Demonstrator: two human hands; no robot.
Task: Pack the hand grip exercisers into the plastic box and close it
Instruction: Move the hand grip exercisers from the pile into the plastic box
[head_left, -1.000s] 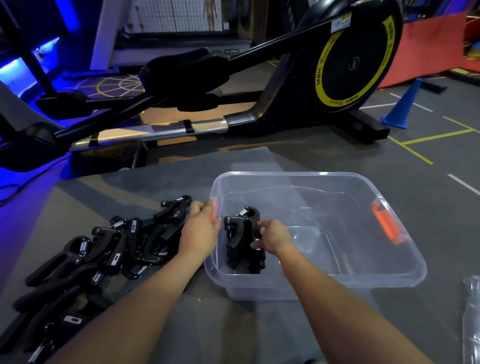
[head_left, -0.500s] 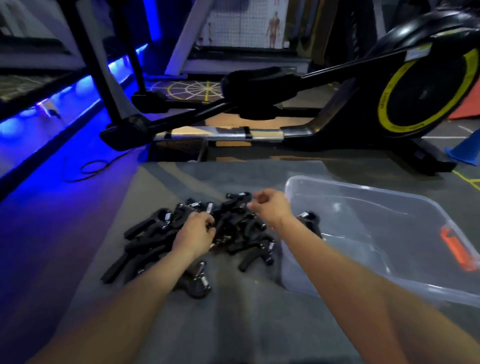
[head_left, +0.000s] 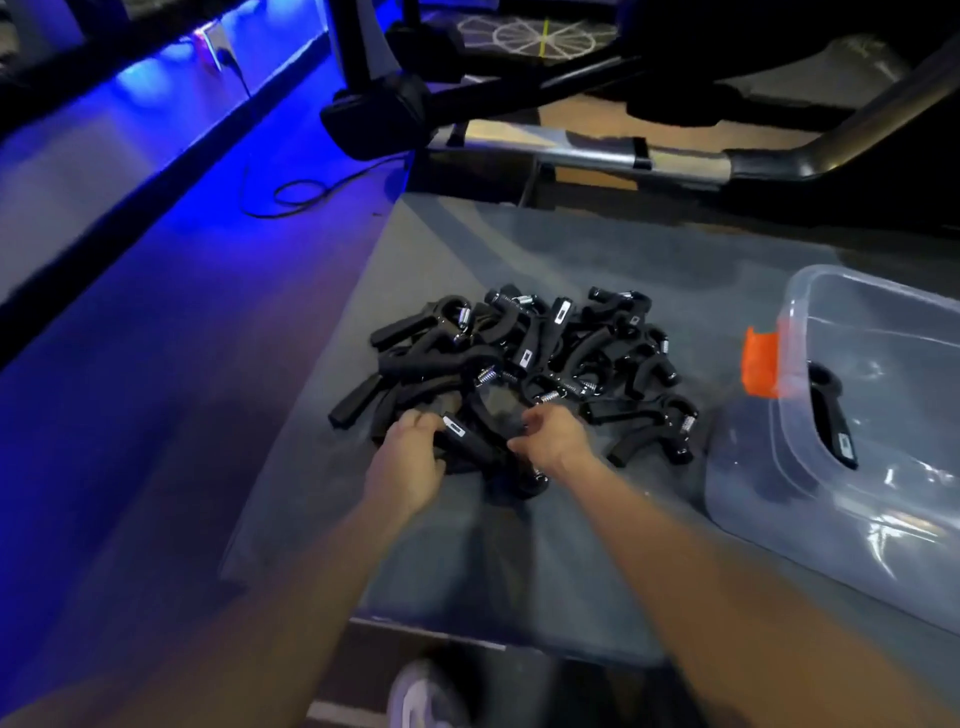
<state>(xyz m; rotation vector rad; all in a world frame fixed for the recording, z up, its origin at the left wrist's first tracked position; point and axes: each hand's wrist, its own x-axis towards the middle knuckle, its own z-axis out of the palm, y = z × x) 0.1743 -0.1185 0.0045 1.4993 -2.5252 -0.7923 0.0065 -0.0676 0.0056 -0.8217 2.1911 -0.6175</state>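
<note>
Exercisers (head_left: 524, 358), too tangled to count, heap at frame centre on the grey mat (head_left: 519, 545). Left hand (head_left: 410, 457) curls onto one; right hand (head_left: 553, 436), fingers bent, grasp unclear. One exerciser in the clear box (head_left: 831, 519), right edge.

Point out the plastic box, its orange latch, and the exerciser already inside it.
Plastic box (head_left: 831, 499), head view, near wall.
Orange latch (head_left: 761, 362), head view, its face.
Exerciser (head_left: 831, 415), head view, handle.
</note>
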